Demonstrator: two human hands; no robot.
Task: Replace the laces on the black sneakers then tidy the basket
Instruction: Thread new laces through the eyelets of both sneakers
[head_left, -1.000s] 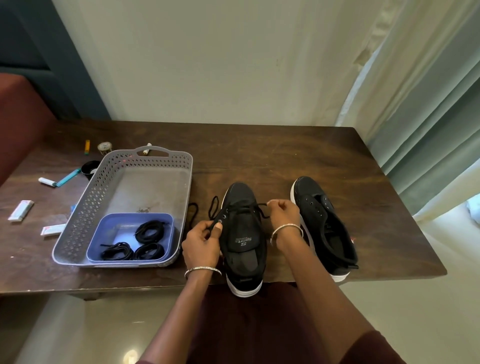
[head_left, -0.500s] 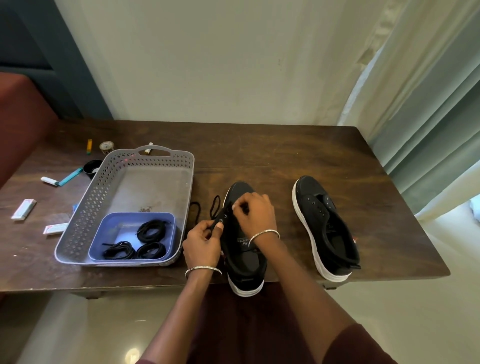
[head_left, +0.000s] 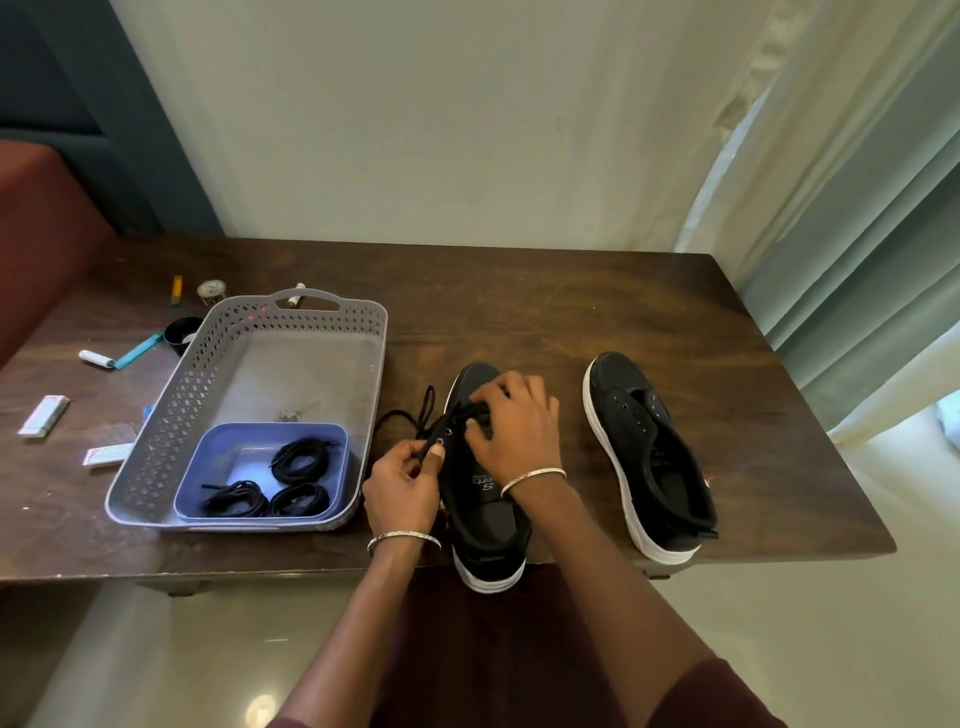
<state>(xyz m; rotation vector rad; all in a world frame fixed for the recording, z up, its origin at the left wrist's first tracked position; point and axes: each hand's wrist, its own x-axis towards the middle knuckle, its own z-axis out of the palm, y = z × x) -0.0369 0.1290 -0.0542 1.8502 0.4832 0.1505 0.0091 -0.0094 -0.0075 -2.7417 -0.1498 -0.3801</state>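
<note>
The left hand (head_left: 402, 486) pinches the black lace (head_left: 427, 405) between thumb and fingertips right at an eyelet on the left side of the sneaker (head_left: 491, 525). The right hand (head_left: 511, 431) lies over the tongue, its fingers curled down on the lace where it crosses the front eyelets. Loose lace loops onto the table (head_left: 519, 322) just left of the shoe.

The sneaker is black with a white sole, its heel past the near edge. The second sneaker (head_left: 649, 457) stands unlaced to the right. To the left, a grey perforated basket (head_left: 171, 415) holds a blue tray (head_left: 208, 457) of coiled laces (head_left: 301, 457). A pale wall and curtain (head_left: 857, 208) stand behind.
</note>
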